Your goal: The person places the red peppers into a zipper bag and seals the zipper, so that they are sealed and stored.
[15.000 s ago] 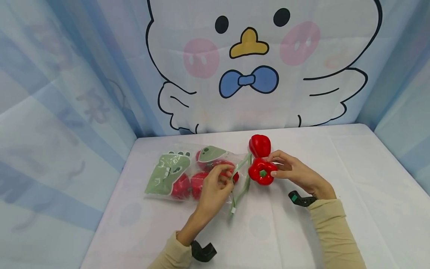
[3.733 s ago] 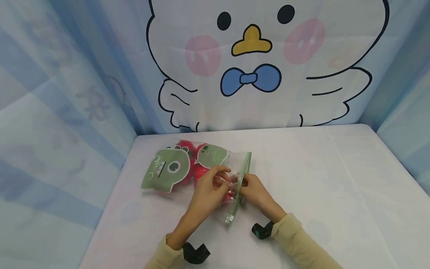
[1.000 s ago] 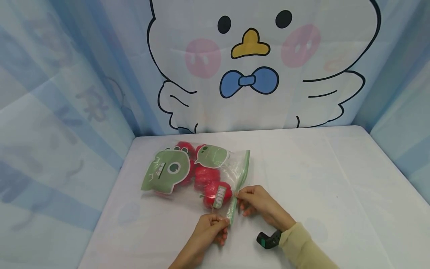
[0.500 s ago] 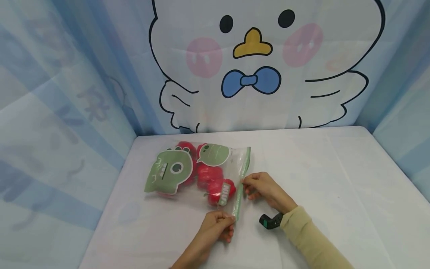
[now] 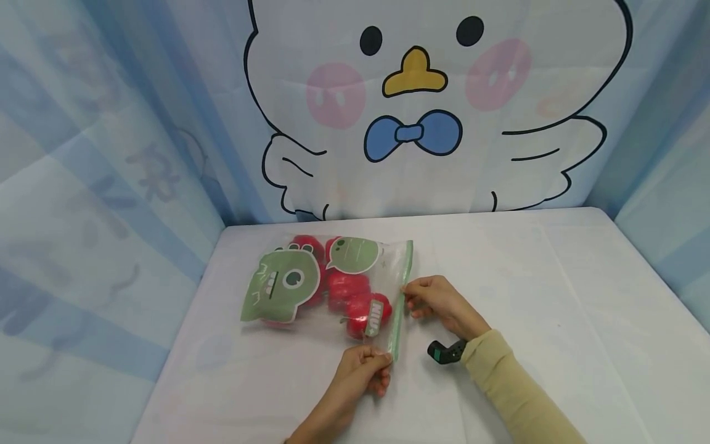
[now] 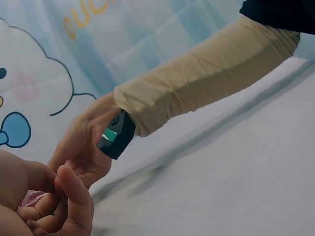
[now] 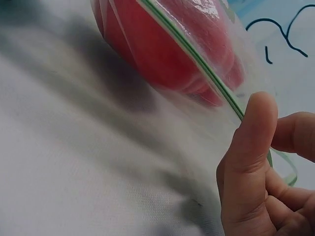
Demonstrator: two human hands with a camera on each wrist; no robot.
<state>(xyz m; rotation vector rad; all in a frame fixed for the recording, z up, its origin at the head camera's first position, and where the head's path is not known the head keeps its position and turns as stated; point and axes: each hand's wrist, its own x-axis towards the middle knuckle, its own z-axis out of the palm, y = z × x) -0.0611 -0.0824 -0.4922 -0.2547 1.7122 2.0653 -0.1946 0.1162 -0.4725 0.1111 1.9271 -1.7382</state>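
A clear zip bag (image 5: 355,254) with green cartoon-monster prints lies on the table, its green zip edge (image 5: 396,327) to the right. Several red bell peppers (image 5: 348,290) show through the plastic, one with a pale lettered label (image 5: 375,317) over it. My left hand (image 5: 357,375) pinches the near corner of the zip edge between thumb and forefinger. Farther up that edge, my right hand (image 5: 440,302) pinches the zip strip. In the right wrist view the thumb (image 7: 253,142) lies against the green strip (image 7: 197,59). The left wrist view shows the left thumb (image 6: 76,191) and forefinger meeting.
A white cloth (image 5: 532,345) covers the table. Behind it hangs a curtain (image 5: 410,179) with a cartoon duck, and another curtain (image 5: 111,216) stands at the left. A small black camera (image 5: 446,352) is strapped to my right wrist.
Two peppers once outside are no longer on the table; the bag's mouth, earlier spread, now lies flat. Over the last second my right hand has slid up the zip edge, away from my left.
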